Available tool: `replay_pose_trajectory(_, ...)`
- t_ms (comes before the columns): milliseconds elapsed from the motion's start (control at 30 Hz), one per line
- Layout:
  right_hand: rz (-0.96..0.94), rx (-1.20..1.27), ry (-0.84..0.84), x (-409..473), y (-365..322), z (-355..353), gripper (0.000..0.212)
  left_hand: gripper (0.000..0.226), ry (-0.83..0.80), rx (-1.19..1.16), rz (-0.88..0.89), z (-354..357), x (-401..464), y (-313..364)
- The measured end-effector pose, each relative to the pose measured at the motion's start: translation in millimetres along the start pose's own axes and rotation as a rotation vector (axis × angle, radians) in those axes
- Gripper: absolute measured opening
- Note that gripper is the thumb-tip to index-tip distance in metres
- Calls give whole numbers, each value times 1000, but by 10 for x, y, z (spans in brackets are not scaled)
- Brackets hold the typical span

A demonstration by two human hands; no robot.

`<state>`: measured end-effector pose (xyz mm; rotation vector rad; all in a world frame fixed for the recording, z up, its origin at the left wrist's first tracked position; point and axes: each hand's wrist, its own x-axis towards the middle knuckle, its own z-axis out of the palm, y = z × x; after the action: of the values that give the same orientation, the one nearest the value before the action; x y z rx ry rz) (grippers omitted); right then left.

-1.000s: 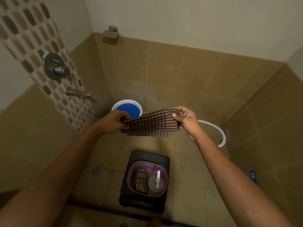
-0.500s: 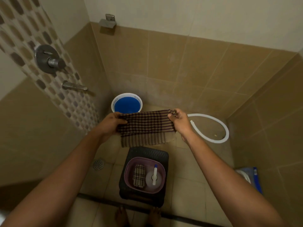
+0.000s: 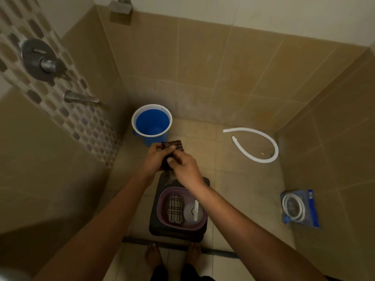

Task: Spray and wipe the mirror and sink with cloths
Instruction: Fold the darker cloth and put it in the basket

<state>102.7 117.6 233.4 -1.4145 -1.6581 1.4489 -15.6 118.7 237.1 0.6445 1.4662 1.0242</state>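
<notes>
While bunched, cloth [image 3: 174, 146] lengthwise away.

Tiled floor [image 3: 233, 179], beige, with pale grout lines. Directly below the grip of both hands, a dark plastic stool [image 3: 156, 228] standing on the tiles, carrying a purple basin [image 3: 162, 199]. Beyond the grip, close to the back wall, a blue bucket [image 3: 152, 123] with a white rim. Off to the right of the grip, well apart, a white hose [image 3: 263, 138] lying in an open curve on the tiles. Farther right and nearer than the grip, against the side wall, a blue packet [image 3: 310, 209] with a coiled white hose inside. Nearest of all, below the stool, two bare feet [image 3: 153, 254] on the floor behind a dark threshold strip [image 3: 219, 252].
</notes>
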Motion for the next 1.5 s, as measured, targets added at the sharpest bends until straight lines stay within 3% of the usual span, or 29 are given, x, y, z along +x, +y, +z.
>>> replay_pose_trajectory(67, 57, 109, -12, -7, 76, 0, 19, 24, 13, -7, -7, -91, 40, -39)
replay_pose_trajectory(200, 158, 262, 228, 51, 260, -299, 24, 34, -54, -59, -59, -277, 115, -102)
replay_pose_trajectory(233, 226, 335, 192, 45, 308, -385, 31, 33, -89, -104, -73, -316, 121, -112)
replay_pose_trajectory(300, 399, 528, -36, 19, 399, -450, 34, 32, -164, -178, -105, -392, 136, -161)
replay_pose_trajectory(367, 437, 593, -181, -7, 504, -413, 31, 38, -210, -183, -140, -454, 157, -238)
replay_pose_trajectory(467, 406, 625, -173, -10, 592, -268, 32, 55, -301, -51, -186, -528, 160, -351)
replay_pose_trajectory(600, 402, 635, -129, -49, 678, -199, 41, 62, -391, 49, -194, -562, 172, -502)
replay_pose_trajectory(767, 138, 418, -26, -31, 718, -165, 60, 56, -265, 182, 102, -511, 147, -465)
replay_pose_trajectory(933, -74, 209, 163, 32, 665, -46, 34, 33, -216, 314, 416, -441, 200, -534)
replay_pose_trajectory(1100, -100, 141, 252, 95, 795, -33, 38, 24, -284, 376, 391, -482, 286, -652)
replay_pose_trajectory(1167, -106, 162, 274, 95, 805, -14, 41, 33, -278, 430, 471, -475, 288, -639)
replay_pose_trajectory(1233, -93, 229, 282, 91, 815, -9, 48, 27, -270, 502, 635, -470, 296, -584)
replay_pose_trajectory(1300, -49, 286, 224, 96, 842, -46, 46, 20, -279, 583, 738, -503, 289, -521)
replay_pose_trajectory(1400, 36, 360, -18, 99, 873, -164, 35, 20, -307, 736, 822, -549, 208, -445)
replay_pose_trajectory(1500, 273, 653, -271, 99, 921, -321, 45, 24, -384, 898, 919, -588, 122, -400)
